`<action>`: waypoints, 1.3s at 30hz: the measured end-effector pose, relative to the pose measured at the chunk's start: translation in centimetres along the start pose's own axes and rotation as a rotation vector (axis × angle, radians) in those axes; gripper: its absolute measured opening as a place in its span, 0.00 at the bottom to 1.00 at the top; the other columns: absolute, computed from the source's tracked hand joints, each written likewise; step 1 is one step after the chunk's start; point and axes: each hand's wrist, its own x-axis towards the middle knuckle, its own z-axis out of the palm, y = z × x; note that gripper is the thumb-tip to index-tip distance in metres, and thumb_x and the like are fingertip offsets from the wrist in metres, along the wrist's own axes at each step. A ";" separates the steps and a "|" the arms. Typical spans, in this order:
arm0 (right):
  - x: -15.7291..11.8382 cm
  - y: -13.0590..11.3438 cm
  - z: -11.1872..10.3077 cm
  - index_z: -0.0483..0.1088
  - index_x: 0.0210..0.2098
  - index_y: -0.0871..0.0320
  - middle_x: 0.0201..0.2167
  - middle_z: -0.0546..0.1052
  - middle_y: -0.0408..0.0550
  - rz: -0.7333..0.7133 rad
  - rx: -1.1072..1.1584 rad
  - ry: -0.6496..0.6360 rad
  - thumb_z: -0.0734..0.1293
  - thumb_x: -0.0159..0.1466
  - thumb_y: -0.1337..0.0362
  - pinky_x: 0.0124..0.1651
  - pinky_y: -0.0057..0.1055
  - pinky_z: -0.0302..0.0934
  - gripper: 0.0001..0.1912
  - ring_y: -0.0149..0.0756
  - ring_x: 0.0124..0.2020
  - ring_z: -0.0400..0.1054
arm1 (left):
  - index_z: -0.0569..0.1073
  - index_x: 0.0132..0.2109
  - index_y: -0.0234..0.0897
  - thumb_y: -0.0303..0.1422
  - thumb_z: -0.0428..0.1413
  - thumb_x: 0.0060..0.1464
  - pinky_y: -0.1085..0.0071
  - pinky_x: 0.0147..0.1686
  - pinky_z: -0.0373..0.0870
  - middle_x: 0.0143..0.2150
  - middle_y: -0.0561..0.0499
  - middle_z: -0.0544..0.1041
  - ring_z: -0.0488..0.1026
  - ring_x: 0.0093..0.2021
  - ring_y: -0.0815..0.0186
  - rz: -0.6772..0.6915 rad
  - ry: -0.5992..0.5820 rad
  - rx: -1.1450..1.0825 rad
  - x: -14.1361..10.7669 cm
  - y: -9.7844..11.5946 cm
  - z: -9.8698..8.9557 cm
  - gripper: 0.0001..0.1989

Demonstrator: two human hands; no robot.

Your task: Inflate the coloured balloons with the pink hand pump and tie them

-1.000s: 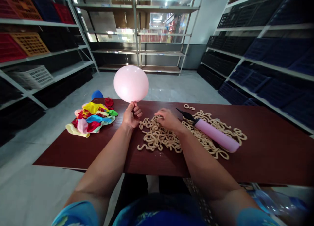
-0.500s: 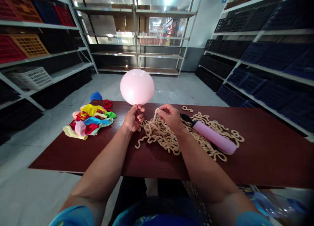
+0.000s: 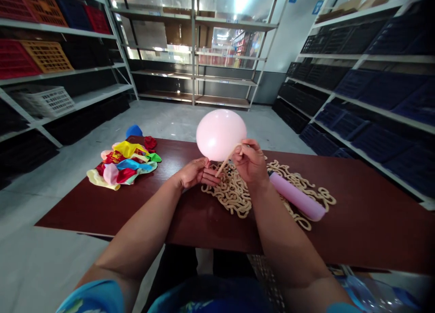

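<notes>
A blown-up pink balloon (image 3: 220, 134) stands above the table, its neck pinched by the thumb and forefinger of my left hand (image 3: 197, 173). My right hand (image 3: 250, 162) is closed on one end of a beige cord (image 3: 224, 162), which slants down to the fingers of my left hand, below the balloon. Under both hands lies a loose pile of the same curly beige cords (image 3: 231, 193). Right of my right hand, a pink hand pump (image 3: 299, 197) rests across the cords, its dark end partly hidden.
Uninflated balloons (image 3: 127, 163) in several colours lie heaped on the left of the dark red table (image 3: 190, 222). A blue round thing (image 3: 134, 131) shows behind them. Shelves with crates (image 3: 47, 55) flank both sides, and a metal rack (image 3: 193, 77) stands at the back.
The balloon and my left hand have moved right and slightly down. My right hand has lifted a cord from the pile and brought it beside the balloon's neck.
</notes>
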 end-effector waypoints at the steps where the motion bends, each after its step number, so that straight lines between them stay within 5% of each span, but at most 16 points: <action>1: 0.1 -0.2 -0.5 0.62 0.43 0.48 0.27 0.69 0.41 -0.028 -0.020 0.018 0.57 0.60 0.57 0.27 0.27 0.58 0.12 0.27 0.25 0.64 | 0.61 0.33 0.35 0.41 0.54 0.51 0.56 0.32 0.72 0.38 0.34 0.76 0.76 0.34 0.53 0.000 0.009 0.014 0.0 0.0 0.0 0.14; 6: 0.3 -1.0 -2.2 0.58 0.52 0.37 0.41 0.71 0.42 -0.194 -0.054 -0.025 0.48 0.65 0.51 0.37 0.33 0.60 0.19 0.32 0.43 0.65 | 0.64 0.36 0.34 0.43 0.55 0.50 0.58 0.33 0.72 0.41 0.33 0.75 0.76 0.35 0.55 -0.003 0.017 0.061 -0.1 -0.1 0.0 0.16; 11: -0.1 -2.8 -3.0 0.70 0.37 0.36 0.36 0.75 0.33 -0.230 0.511 0.006 0.64 0.57 0.56 0.36 0.27 0.60 0.09 0.28 0.41 0.67 | 0.65 0.36 0.33 0.43 0.57 0.48 0.58 0.38 0.71 0.40 0.34 0.76 0.75 0.36 0.57 -0.010 0.065 0.097 0.1 -0.2 -0.4 0.18; 15: -0.5 -4.7 -3.9 0.70 0.37 0.36 0.36 0.75 0.28 -0.280 0.736 0.103 0.68 0.53 0.63 0.34 0.23 0.60 0.14 0.24 0.40 0.69 | 0.63 0.34 0.34 0.44 0.56 0.48 0.63 0.29 0.72 0.37 0.37 0.76 0.75 0.31 0.59 -0.036 0.120 0.121 0.0 0.1 -0.8 0.17; 20: -0.8 -4.2 -2.4 0.70 0.33 0.40 0.28 0.75 0.31 -0.222 0.355 -0.102 0.71 0.49 0.65 0.30 0.26 0.61 0.13 0.26 0.29 0.68 | 0.62 0.32 0.34 0.41 0.52 0.52 0.81 0.12 0.55 0.31 0.46 0.75 0.63 0.15 0.76 0.085 0.267 0.116 -0.1 0.8 -1.0 0.13; 25: -1.4 -0.6 1.6 0.72 0.32 0.54 0.27 0.73 0.41 -0.076 -0.217 -0.240 0.67 0.55 0.61 0.29 0.28 0.62 0.06 0.26 0.24 0.65 | 0.64 0.32 0.33 0.36 0.52 0.53 0.84 0.11 0.47 0.28 0.53 0.69 0.53 0.14 0.82 0.211 0.294 -0.063 -0.2 1.4 -0.8 0.10; 32: -2.0 1.4 2.9 0.73 0.33 0.54 0.35 0.70 0.46 -0.387 -0.577 -0.099 0.64 0.58 0.64 0.37 0.30 0.63 0.06 0.31 0.36 0.66 | 0.65 0.33 0.32 0.39 0.54 0.51 0.84 0.11 0.43 0.25 0.52 0.68 0.53 0.14 0.80 0.176 0.271 -0.058 -0.3 1.4 -0.5 0.12; 39: -2.9 2.0 3.8 0.73 0.34 0.53 0.40 0.69 0.47 -0.588 -0.862 -0.316 0.61 0.61 0.67 0.47 0.34 0.60 0.10 0.34 0.43 0.63 | 0.65 0.29 0.32 0.39 0.58 0.48 0.83 0.11 0.43 0.16 0.57 0.59 0.53 0.13 0.79 0.092 0.187 -0.078 -0.4 0.9 0.1 0.14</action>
